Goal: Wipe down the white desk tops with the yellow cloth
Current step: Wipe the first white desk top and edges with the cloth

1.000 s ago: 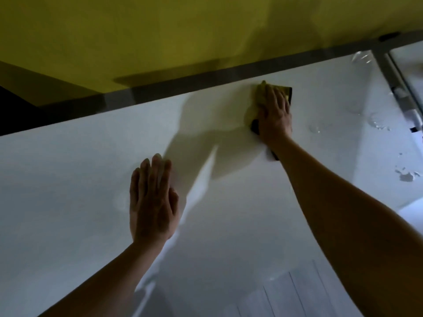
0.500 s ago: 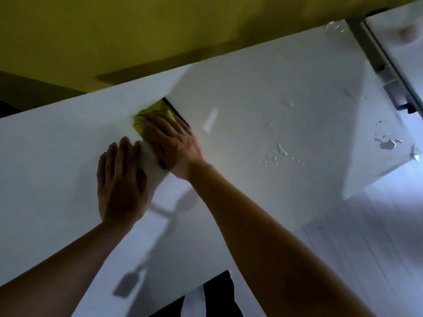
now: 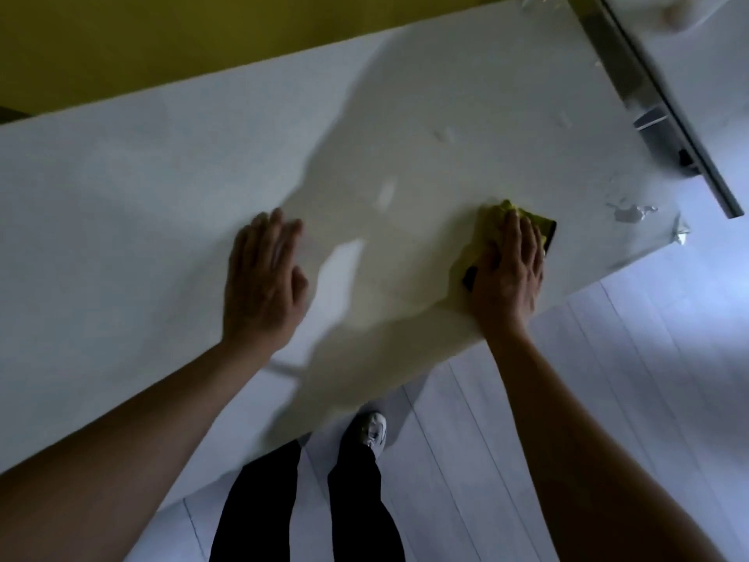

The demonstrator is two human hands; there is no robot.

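Pressing flat on a yellow cloth (image 3: pixel 511 216), the right hand (image 3: pixel 506 277) lies palm down with fingers stretched forward over it, pinning it to the white desk top (image 3: pixel 121 204) near the front edge on the right side; the cloth looks soft and bunched, with a dark strip showing at its far right corner and again beside the thumb. Well apart to the left, the left hand (image 3: pixel 263 285) rests open and flat on the bare desk, fingers together, holding nothing. Both forearms are bare and reach in from the bottom of the view. The desk surface is smooth, glossy and rectangular, running at a slant across the picture, and a broad warm-toned shadow spreads across it between and beyond the two hands. Small wet patches or droplets (image 3: pixel 630 212) glisten near the right end of the desk, beyond the cloth. At that end a grey metal rail (image 3: pixel 664 111) runs along the side, with another pale surface past it. Behind the far edge of the desk stands a flat mustard-yellow wall (image 3: pixel 202 34). Below the front edge lies pale plank flooring (image 3: pixel 608 379) with long straight seams, and on it stand the person's legs in dark trousers (image 3: pixel 352 500) and one light shoe (image 3: pixel 372 432)
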